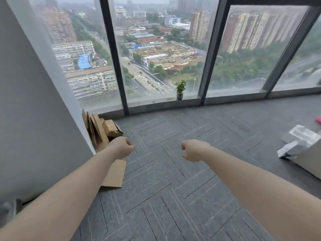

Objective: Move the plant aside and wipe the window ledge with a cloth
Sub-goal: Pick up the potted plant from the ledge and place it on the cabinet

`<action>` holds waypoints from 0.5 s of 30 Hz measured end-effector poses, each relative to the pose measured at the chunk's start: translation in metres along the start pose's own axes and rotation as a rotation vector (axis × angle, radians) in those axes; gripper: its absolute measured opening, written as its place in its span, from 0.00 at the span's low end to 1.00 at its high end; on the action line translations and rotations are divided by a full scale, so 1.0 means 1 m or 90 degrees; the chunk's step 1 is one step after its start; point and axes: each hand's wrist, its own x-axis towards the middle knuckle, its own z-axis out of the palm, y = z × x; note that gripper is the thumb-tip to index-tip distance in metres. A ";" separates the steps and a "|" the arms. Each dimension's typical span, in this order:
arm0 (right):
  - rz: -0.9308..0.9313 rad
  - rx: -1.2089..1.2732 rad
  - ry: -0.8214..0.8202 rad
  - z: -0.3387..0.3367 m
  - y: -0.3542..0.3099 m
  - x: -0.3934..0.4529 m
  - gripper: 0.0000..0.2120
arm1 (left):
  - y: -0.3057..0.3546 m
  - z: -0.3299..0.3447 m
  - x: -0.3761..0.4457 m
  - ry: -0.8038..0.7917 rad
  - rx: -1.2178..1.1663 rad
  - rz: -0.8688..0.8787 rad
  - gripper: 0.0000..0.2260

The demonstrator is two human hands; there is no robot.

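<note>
Nothing of the task done yet, judging by the layout. Small green leafy plant in a dark round pot [180, 90] upright on the low grey window ledge [156, 103], toward the right end of the middle pane's stretch, just beside the dark vertical mullion [203, 84]. Both moves left: shifting the plant along the ledge, then wiping. No cloth in view anywhere, so fetching one is probably part of what remains. A few small specks or bits of debris on the ledge left of the pot, too small to identify.

Left hand [122, 147] and right hand [193, 150] out in front over the floor, well apart from the ledge, fingers curled inward with nothing held in either.

Grey carpet tiles with a herringbone line pattern [165, 171] underfoot. Flattened brown cardboard pieces [100, 129] stacked against the grey wall [31, 110] at the left corner below the glass, one flat sheet lying on the carpet. White packaging and a white box edge [302, 145] at the right; a small red object [318, 120] at the right frame edge.
</note>
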 end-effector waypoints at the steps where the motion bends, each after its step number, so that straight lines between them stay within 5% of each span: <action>1: 0.019 0.009 -0.007 -0.003 0.015 0.017 0.16 | 0.014 0.003 0.022 -0.006 0.013 0.015 0.12; 15: 0.053 0.079 -0.064 -0.104 0.177 0.303 0.14 | 0.190 0.004 0.319 -0.070 0.099 0.064 0.15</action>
